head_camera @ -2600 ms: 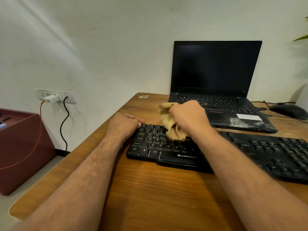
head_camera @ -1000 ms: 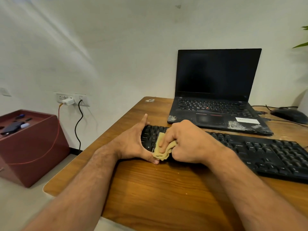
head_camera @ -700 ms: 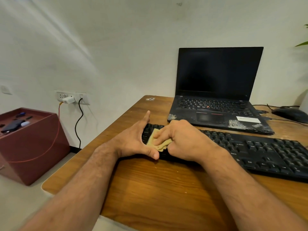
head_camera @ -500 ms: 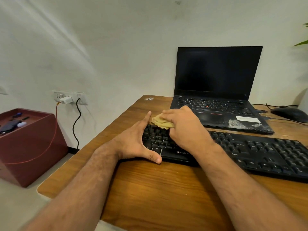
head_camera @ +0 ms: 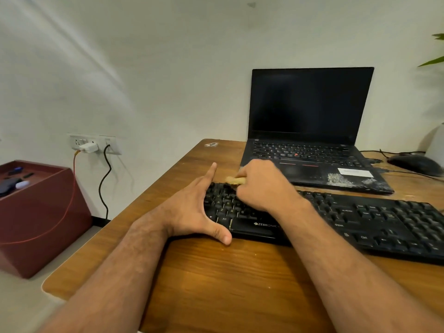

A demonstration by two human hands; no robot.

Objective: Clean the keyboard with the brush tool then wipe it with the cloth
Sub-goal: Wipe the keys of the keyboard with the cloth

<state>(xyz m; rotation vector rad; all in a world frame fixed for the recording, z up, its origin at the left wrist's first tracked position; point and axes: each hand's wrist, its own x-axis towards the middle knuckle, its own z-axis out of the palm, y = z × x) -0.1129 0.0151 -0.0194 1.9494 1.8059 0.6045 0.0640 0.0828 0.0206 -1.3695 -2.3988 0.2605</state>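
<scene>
Right hand [head_camera: 262, 186] fingers pinch soft, light cloth [head_camera: 236, 180] at keyboard [head_camera: 360, 217] far-left edge — left hand [head_camera: 192, 207], fingers straight, thumb spread, braces its left end.

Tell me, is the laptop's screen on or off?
Off, it seems. The laptop stands open behind the keyboard, but its screen is plain black: no picture or glow shows.

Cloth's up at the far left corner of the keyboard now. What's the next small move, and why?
Probably draw the cloth rightward along the keyboard. The right hand grips it at the far left corner, the left hand braces that end, and the keys to the right lie uncovered.
</scene>
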